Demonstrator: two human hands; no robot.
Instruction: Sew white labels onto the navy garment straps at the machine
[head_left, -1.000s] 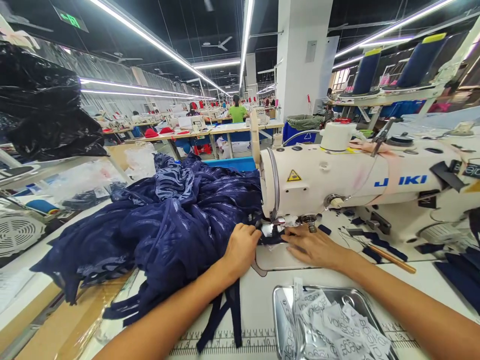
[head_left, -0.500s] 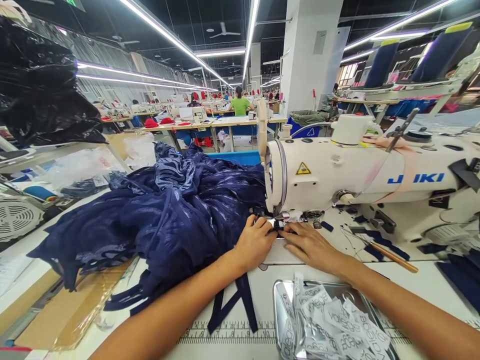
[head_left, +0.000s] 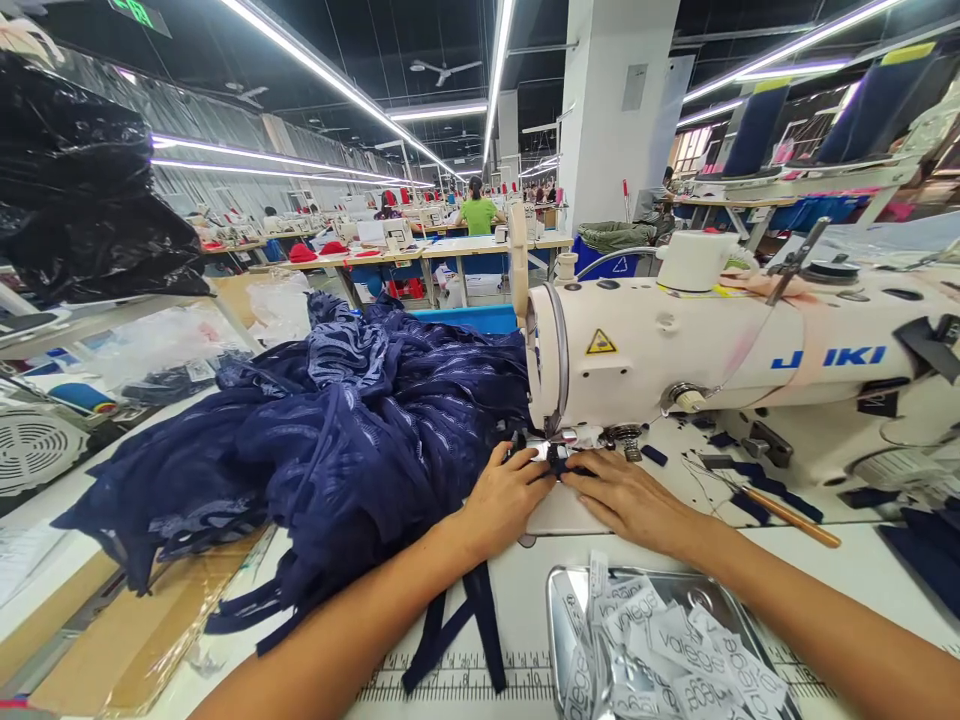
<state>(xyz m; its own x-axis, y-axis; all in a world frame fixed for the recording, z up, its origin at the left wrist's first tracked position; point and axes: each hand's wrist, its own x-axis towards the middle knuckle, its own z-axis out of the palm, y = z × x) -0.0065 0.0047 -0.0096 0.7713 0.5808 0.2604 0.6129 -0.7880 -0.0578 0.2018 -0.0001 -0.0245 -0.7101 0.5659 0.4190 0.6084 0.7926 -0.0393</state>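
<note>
**Fingertips close to the needle**

Left hand (head_left: 508,498) and right hand (head_left: 628,497) pressed flat, pinching a small navy piece (head_left: 556,462) between the fingertips, directly under the sewing machine (head_left: 675,350) head. Risk of a pricked finger, judged from that closeness. Bulky navy garment (head_left: 337,440) left of the grip, likely to drag the seam askew.

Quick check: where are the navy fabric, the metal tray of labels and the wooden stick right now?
navy fabric (head_left: 337,440): head view, middle of the heaped cloth.
metal tray (head_left: 559,590): head view, bare left rim.
wooden stick (head_left: 791,517): head view, mid-shaft, right of the hands.
</note>
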